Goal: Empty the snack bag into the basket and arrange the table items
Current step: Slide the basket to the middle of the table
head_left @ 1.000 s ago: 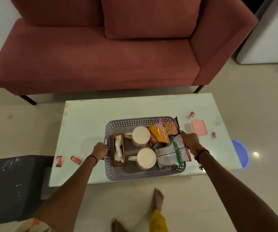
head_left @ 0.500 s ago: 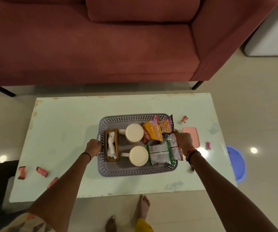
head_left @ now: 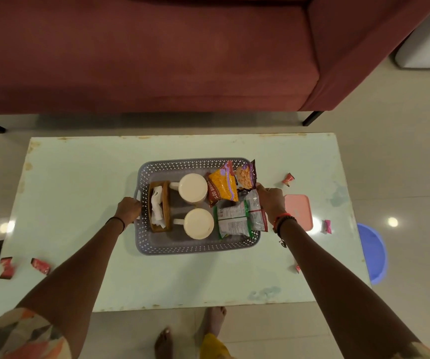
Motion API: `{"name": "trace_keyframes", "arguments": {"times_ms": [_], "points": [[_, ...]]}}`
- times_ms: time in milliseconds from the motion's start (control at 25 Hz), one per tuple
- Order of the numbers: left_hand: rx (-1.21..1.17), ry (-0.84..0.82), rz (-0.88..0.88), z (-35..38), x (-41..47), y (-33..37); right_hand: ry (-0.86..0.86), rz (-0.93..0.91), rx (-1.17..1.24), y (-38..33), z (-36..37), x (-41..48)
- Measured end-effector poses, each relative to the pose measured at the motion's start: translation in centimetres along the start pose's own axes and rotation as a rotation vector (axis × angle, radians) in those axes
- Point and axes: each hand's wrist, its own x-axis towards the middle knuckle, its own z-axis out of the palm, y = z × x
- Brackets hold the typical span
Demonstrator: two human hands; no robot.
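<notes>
A grey perforated basket (head_left: 198, 248) sits on the pale green table (head_left: 79, 193). Inside it are two cream mugs (head_left: 192, 189), a brown tissue holder (head_left: 160, 206) and several snack packets (head_left: 223, 187). My left hand (head_left: 128, 209) grips the basket's left handle. My right hand (head_left: 270, 200) holds the basket's right side, its fingers curled at the rim next to the packets.
A pink lid (head_left: 299, 212) lies just right of the basket. Small red wrappers (head_left: 40, 265) are scattered near the table's left and right edges. A maroon sofa (head_left: 156, 53) stands behind the table, a blue tub (head_left: 373, 255) on the floor at right.
The basket, held in both hands, has moved away from the table's front edge toward its middle. My view has shifted forward over the table.
</notes>
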Motion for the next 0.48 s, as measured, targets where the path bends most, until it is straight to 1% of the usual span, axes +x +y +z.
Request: {"name": "trace_keyframes", "arguments": {"times_ms": [240,360,480], "points": [[-0.038,-0.004,-0.006,0.6,0.9,-0.6,0.004,-0.02,-0.027,-0.1,0.2,0.2],[0.078,0.027,0.076,0.4,0.4,-0.7,-0.029,-0.028,-0.044,-0.2,0.1,0.3],[0.169,0.049,0.146,0.0,-0.3,-0.9,0.013,-0.067,-0.066,-0.5,0.0,-0.3]]}}
